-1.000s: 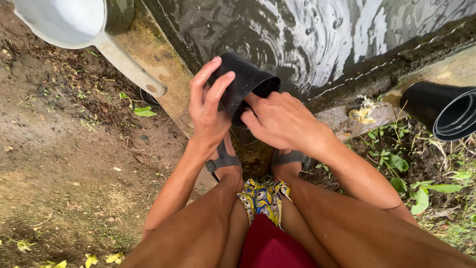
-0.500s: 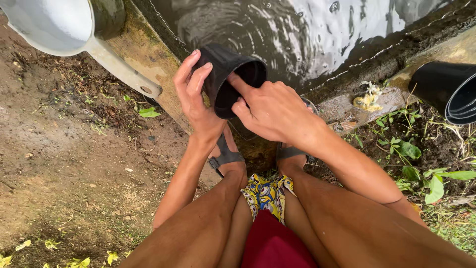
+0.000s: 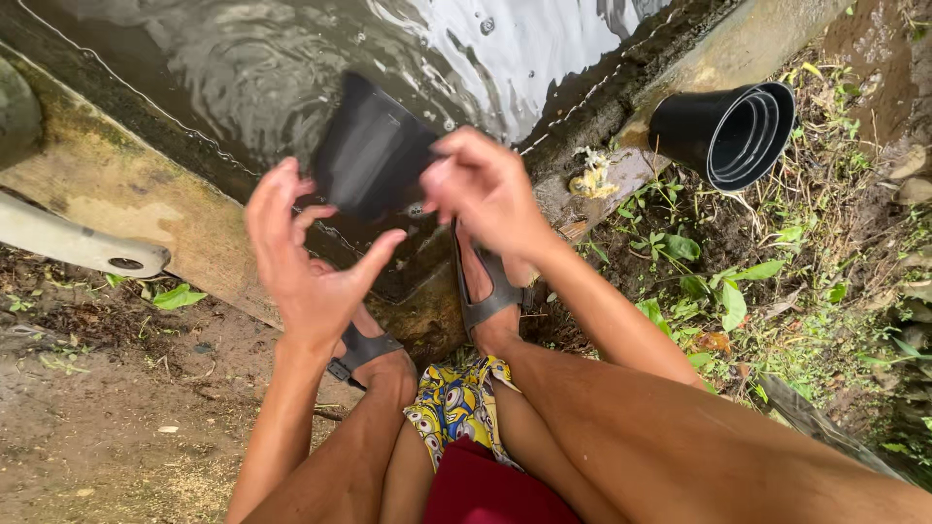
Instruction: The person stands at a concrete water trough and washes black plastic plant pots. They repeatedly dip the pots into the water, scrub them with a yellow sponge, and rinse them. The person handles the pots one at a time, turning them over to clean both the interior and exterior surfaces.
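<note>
Two bare hands are seen above rippling dark water (image 3: 291,58). One black plastic pot (image 3: 374,155), smooth, matte and tapered, is gripped at its lower right edge by the right hand (image 3: 485,184), whose fingers are pinched onto the rim; it is held tilted over the water, just past the mossy concrete ledge (image 3: 116,184). The left hand (image 3: 306,257) is spread open with fingers apart, just beside the pot, and whether it touches the pot cannot be told. One stack of nested black pots (image 3: 728,131), ribbed inside and round-mouthed, is laid on its side on the ground to the right, well apart from the hands. Two dark strapped sandals (image 3: 490,291) are worn on the feet at the ledge. One pale handle (image 3: 78,247) is seen at the left
</note>
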